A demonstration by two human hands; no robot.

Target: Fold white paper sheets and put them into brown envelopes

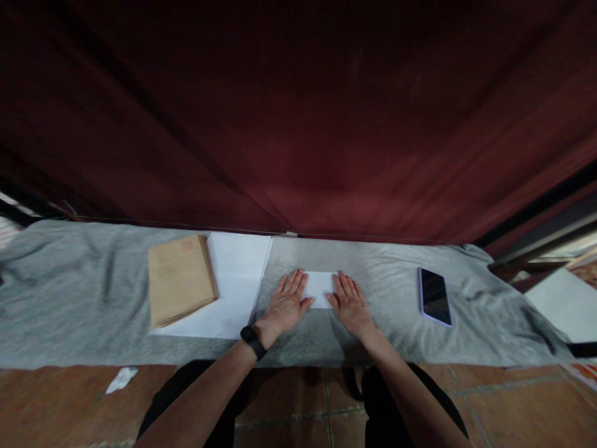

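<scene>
A small white folded paper [319,289] lies on a grey cloth [84,292] spread over a low surface. My left hand [288,301] rests flat on the paper's left end, fingers stretched out, with a black band on the wrist. My right hand [349,301] lies flat on the paper's right end, fingers also extended. Both palms press down; neither hand grips anything.
To the left lies a stack of brown envelopes [180,286] on white sheets [236,283]. A dark phone [435,296] sits to the right on the cloth. A dark red curtain [298,124] hangs behind. Brown floor tiles [60,404] and a paper scrap [121,379] lie below.
</scene>
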